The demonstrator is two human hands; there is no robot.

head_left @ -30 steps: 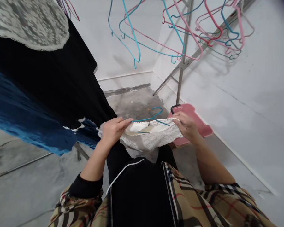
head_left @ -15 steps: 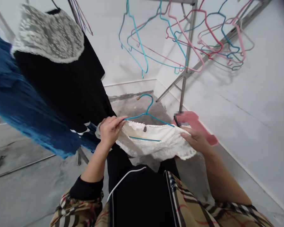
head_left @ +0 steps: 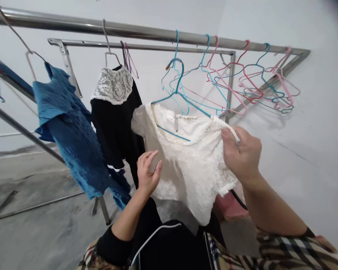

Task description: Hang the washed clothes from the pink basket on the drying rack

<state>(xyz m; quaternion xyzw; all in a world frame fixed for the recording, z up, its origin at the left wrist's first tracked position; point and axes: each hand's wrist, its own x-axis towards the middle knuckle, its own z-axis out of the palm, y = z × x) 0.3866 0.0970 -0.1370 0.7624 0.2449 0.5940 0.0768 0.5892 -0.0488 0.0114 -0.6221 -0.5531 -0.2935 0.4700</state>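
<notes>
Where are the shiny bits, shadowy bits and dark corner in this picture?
Head view: pale glare streaks the round silver metal rail; head view: soft grey shade dulls part of the white lace short-sleeved top near the bare left hand; head view: the upper right corner goes dark, perhaps the lens edge.

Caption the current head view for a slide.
Right hand grips a white top on a blue hanger; left hand is open near it.

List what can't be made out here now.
In the head view:
Blue hanger: both ends covered by the white top.
Pink bin: mostly hidden behind the white top and right arm.
Right hand: whether it also pinches the hanger; cloth hides that.
Plaid sleeves: cut off by the bottom edge.
</notes>
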